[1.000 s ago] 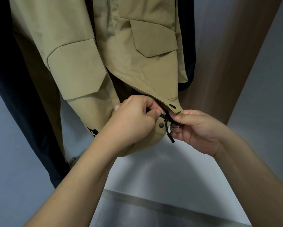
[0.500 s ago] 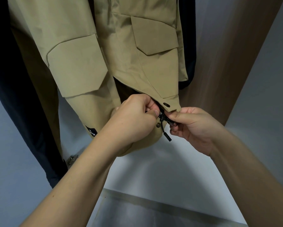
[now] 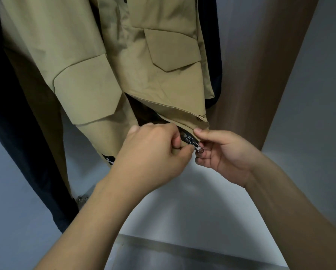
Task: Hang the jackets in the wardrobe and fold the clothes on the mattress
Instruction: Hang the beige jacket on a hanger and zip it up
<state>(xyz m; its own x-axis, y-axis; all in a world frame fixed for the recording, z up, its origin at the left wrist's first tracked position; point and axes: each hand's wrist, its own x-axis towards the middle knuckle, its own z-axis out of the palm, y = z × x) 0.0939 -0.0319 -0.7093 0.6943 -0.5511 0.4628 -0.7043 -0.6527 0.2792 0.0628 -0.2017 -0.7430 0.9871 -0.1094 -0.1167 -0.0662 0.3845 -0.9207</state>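
A khaki jacket with flap pockets hangs in the wardrobe, filling the upper half of the view. At its bottom hem my left hand pinches the left zipper edge, fingers curled tight. My right hand holds the right hem corner, its thumb on the fabric and its fingers curled under the dark metal zipper slider. The slider sits between both hands at the hem. The cord that hung from the zipper is out of sight.
A dark navy garment hangs to the left of the khaki jacket, and another dark one shows behind its right edge. A brown wooden wardrobe panel rises at right. The pale wardrobe floor and its front edge lie below.
Both hands shifted slightly down and right at the hem. The dangling black pull cord no longer shows, and the metal slider with its ring tab is now exposed between my hands.
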